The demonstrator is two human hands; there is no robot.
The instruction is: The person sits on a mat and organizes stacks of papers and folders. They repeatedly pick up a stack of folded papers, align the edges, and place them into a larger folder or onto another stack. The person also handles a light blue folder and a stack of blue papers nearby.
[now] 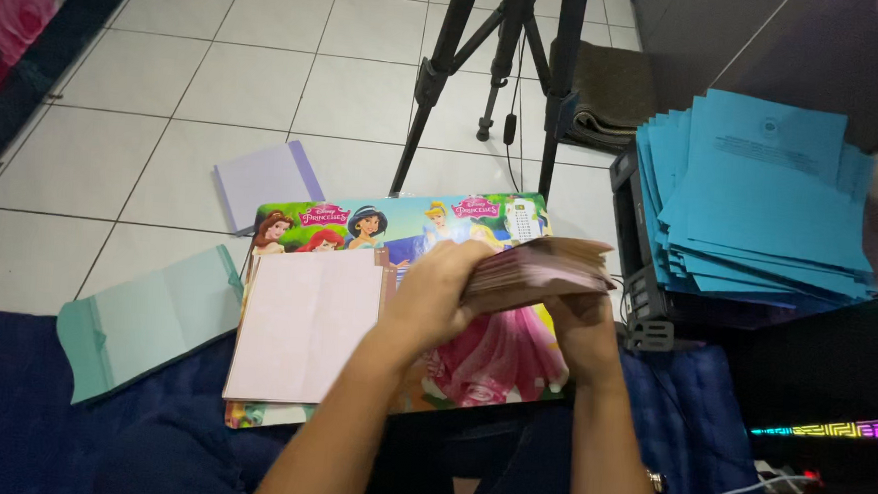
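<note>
— Closest to you, what shows?

— Both forearms, bare, rising from the bottom edge over dark blue quilted fabric [11, 395]. My left hand [434, 297] is clamped over the top of a thick stack of pale pink paper sheets [538, 267], fingers curled down its near side. My right hand [580, 320] cups the stack from underneath, so most of that palm is hidden.

— Where is the stack?

— Lifted just above a colourful cartoon-printed lap board [498, 365], flat and glossy, with small figures in a row along its far edge and a big pink gown printed on its middle.

— Anything lying on the board?

— One pink folded sheet [305, 320], matte and smooth, covering its left half and overhanging the near edge.

— And around it?

— A mint-green folded paper folder [144, 327] left of the board, half on the fabric, half on the white glossy floor tiles [269, 58]. A lilac folder [262, 180] beyond it. At right, a fanned pile of blue printed sheets [762, 194] rests on something black; the print is too small to read. Black tripod legs [448, 67] are cut off at the top.
</note>
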